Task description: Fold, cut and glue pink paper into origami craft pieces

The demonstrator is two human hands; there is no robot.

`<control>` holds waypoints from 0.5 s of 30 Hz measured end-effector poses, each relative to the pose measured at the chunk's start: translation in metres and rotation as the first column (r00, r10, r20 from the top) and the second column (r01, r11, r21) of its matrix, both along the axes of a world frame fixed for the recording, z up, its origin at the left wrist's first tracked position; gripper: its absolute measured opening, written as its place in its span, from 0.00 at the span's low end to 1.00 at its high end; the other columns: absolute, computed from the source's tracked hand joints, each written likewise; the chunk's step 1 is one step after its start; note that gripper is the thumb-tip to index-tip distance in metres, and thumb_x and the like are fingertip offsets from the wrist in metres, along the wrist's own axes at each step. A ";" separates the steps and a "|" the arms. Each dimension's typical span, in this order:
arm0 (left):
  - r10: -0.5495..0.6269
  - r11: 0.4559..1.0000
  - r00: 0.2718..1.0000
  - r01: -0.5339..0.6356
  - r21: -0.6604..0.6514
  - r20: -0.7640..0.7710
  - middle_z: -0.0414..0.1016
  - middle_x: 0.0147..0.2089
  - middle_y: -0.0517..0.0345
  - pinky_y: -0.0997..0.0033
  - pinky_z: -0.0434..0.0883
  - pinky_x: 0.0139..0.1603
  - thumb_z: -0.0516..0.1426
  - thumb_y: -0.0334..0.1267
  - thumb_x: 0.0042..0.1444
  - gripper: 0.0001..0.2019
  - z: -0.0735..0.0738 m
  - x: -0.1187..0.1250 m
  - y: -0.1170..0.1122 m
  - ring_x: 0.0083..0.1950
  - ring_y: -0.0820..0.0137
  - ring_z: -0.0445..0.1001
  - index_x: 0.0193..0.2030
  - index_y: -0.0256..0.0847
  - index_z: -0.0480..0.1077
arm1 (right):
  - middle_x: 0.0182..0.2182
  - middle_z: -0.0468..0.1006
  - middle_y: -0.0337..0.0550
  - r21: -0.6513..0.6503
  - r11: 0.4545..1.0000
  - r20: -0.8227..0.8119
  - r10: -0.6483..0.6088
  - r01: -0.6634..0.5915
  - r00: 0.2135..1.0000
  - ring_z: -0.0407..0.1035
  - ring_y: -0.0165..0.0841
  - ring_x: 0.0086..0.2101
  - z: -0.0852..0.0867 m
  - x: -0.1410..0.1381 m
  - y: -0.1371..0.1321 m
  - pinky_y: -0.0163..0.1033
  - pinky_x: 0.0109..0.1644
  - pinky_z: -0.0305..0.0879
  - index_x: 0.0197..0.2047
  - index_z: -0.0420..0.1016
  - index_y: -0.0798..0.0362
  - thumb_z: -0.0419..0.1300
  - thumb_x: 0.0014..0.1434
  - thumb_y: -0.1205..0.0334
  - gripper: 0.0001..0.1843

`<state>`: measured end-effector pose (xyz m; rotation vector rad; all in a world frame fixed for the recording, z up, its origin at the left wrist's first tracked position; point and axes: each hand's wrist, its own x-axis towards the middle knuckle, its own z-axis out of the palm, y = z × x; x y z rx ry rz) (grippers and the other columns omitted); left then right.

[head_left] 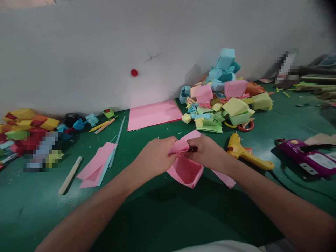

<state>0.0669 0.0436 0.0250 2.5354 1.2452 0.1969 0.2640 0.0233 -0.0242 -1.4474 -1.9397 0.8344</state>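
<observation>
Between my two hands is a folded pink paper box (pixel 187 171), its hollow side facing me and a curled flap of the same paper at its top. My left hand (pixel 160 154) is closed on the flap's left side. From the right, my right hand (pixel 206 150) pinches the flap near its fold; some fingertips are hidden behind the paper. A pink paper strip (pixel 224 177) lies under my right wrist. To the left are folded pink sheets (pixel 96 166) with a light blue piece beneath them.
A yellow glue gun (pixel 248 155) lies right of my right hand, its cord trailing near a purple power strip (pixel 307 157). Pink sheets (pixel 154 114) rest by the wall. Folded paper boxes (pixel 236 106) pile up at back right. A pale stick (pixel 70 175) lies left.
</observation>
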 end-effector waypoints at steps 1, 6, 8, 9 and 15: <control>-0.005 1.000 1.000 0.005 0.010 -0.006 0.75 0.32 0.61 0.69 0.54 0.28 0.55 0.34 0.60 0.05 0.000 0.000 0.000 0.32 0.66 0.72 0.33 0.44 0.64 | 0.25 0.79 0.38 -0.002 1.000 0.004 0.009 -0.009 1.000 0.70 0.33 0.27 0.001 0.000 0.000 0.36 0.28 0.59 0.29 0.80 0.52 0.62 0.56 0.62 0.06; -0.005 0.999 0.999 0.007 0.051 -0.046 0.74 0.31 0.60 0.68 0.54 0.29 0.53 0.33 0.63 0.08 -0.004 -0.002 0.002 0.32 0.66 0.72 0.32 0.43 0.63 | 0.25 0.78 0.38 -0.030 0.999 0.072 0.037 -0.035 0.997 0.69 0.32 0.27 0.009 0.002 -0.002 0.37 0.29 0.58 0.27 0.77 0.52 0.61 0.55 0.63 0.07; -0.018 0.998 0.998 0.021 0.052 -0.062 0.73 0.30 0.60 0.67 0.52 0.28 0.52 0.33 0.63 0.07 -0.004 -0.003 0.002 0.31 0.66 0.71 0.32 0.44 0.64 | 0.23 0.76 0.37 -0.039 0.999 0.091 0.034 -0.031 0.995 0.68 0.31 0.27 0.009 0.003 -0.001 0.36 0.28 0.57 0.25 0.76 0.52 0.60 0.54 0.65 0.08; -0.022 0.999 0.998 0.025 0.045 -0.062 0.73 0.29 0.60 0.67 0.52 0.27 0.52 0.33 0.63 0.07 -0.004 -0.003 0.001 0.31 0.66 0.71 0.33 0.44 0.64 | 0.22 0.75 0.37 -0.039 0.999 0.095 0.032 -0.028 0.995 0.67 0.31 0.26 0.009 0.003 -0.001 0.36 0.28 0.56 0.24 0.76 0.52 0.59 0.54 0.66 0.08; 0.028 1.000 0.999 -0.029 -0.011 -0.032 0.76 0.32 0.61 0.68 0.53 0.26 0.56 0.39 0.61 0.03 -0.001 -0.002 -0.001 0.30 0.66 0.71 0.36 0.44 0.69 | 0.22 0.75 0.38 -0.044 0.999 0.110 -0.011 0.016 0.994 0.65 0.31 0.26 0.012 0.003 -0.002 0.36 0.27 0.54 0.26 0.79 0.52 0.59 0.56 0.62 0.10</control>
